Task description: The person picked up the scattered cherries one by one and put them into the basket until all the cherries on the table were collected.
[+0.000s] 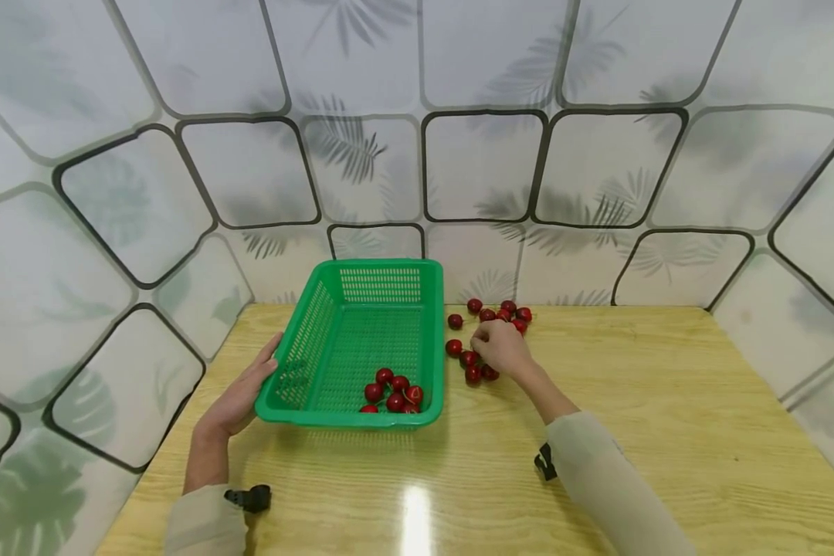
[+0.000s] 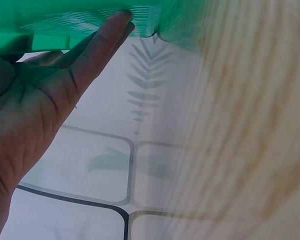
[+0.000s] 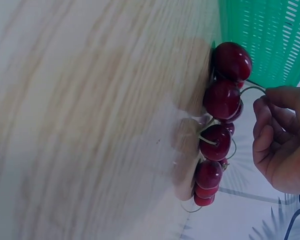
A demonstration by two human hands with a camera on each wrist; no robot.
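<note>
A person in pale sleeves (image 1: 615,471) works at a wooden table (image 1: 667,386) around a green basket (image 1: 431,340), a patterned wall (image 1: 483,166) rising behind it. The left hand (image 1: 242,390) lies along the basket's left side, its fingers straight and laid against the outer plastic rather than wrapped around it, apparently to steady the basket while the other hand is busy. The right hand (image 1: 503,347) reaches over the fruit to the right of the basket, thumb and fingertips pinching a thin stem (image 3: 252,88); the stem appears to belong to a dark cherry (image 3: 222,99) low in the group, though the crowding makes it hard to be sure. A hold by the stem probably keeps the fingertips off the slick skin and clear of the neighbouring fruit.

Loose cherries (image 1: 487,315) are scattered on the table just beside the basket's right wall, some near its far end and others closer to its middle, likely set there for a short reach. Inside the basket, a smaller batch of cherries (image 1: 395,401) gathers in the near right corner, the part closest to the right hand's side, perhaps the handiest spot for fruit to be let go.
</note>
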